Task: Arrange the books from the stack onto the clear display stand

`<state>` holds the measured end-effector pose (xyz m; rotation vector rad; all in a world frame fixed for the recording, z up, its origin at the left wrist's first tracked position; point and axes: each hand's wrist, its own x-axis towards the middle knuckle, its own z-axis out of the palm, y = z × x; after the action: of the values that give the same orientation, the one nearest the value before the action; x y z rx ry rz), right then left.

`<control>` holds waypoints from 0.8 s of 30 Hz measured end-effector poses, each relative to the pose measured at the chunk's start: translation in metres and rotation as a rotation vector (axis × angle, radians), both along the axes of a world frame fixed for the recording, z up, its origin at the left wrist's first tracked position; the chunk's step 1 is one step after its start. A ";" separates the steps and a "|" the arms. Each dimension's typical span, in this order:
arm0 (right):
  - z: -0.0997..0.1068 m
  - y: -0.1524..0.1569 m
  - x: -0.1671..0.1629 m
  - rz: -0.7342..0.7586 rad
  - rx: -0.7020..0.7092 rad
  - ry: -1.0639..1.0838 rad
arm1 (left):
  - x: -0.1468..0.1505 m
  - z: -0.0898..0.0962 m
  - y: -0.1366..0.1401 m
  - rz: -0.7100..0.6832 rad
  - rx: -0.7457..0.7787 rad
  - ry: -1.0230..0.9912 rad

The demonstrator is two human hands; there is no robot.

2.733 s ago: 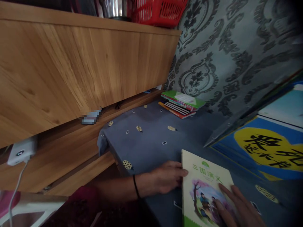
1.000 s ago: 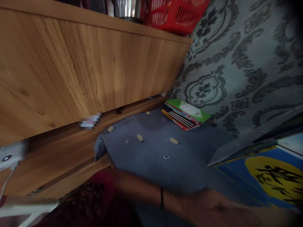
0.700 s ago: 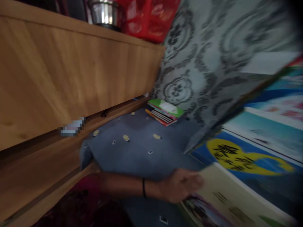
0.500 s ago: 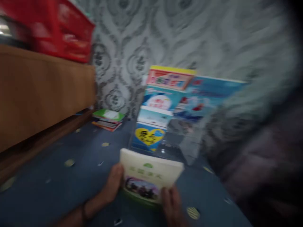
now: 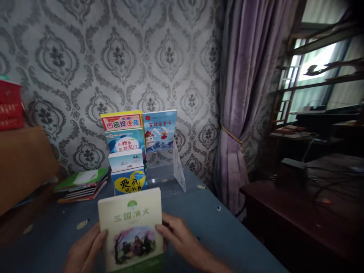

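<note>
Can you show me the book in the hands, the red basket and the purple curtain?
Book (image 5: 131, 230): head view, middle of its front cover.
Red basket (image 5: 10, 105): head view, its slotted side.
Purple curtain (image 5: 243, 94): head view, its hanging folds.

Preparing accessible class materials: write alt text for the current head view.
A person's left grip and right grip hold a pale illustrated book by its sides. Behind it, a clear rack holds books, with a book stack to its left.
</note>
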<state>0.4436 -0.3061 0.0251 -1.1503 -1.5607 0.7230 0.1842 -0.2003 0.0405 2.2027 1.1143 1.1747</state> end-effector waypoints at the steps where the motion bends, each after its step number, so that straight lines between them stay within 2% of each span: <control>1: 0.006 0.003 0.009 0.002 0.022 0.029 | 0.010 0.015 0.000 -0.053 -0.027 -0.017; 6: 0.057 0.013 0.062 -0.026 0.110 0.042 | 0.071 0.100 0.008 -0.370 -0.091 -0.078; 9: 0.096 0.019 0.096 -0.083 0.223 -0.008 | 0.106 0.142 0.022 -0.447 0.000 -0.073; 14: 0.161 0.035 0.148 -0.196 0.384 -0.142 | 0.154 0.200 0.041 -0.538 0.242 -0.140; 19: 0.206 0.065 0.187 -0.310 0.537 -0.256 | 0.185 0.248 0.056 -0.513 0.469 -0.100; 21: 0.215 0.077 0.197 -0.339 0.561 -0.273 | 0.192 0.260 0.062 -0.479 0.530 -0.045; 24: 0.218 0.091 0.205 -0.362 0.559 -0.281 | 0.199 0.268 0.071 -0.439 0.595 0.009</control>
<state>0.6490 -0.2155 0.2435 -1.0866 -1.5813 -0.1232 0.3828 -0.1294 0.3087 2.6902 0.2487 1.4074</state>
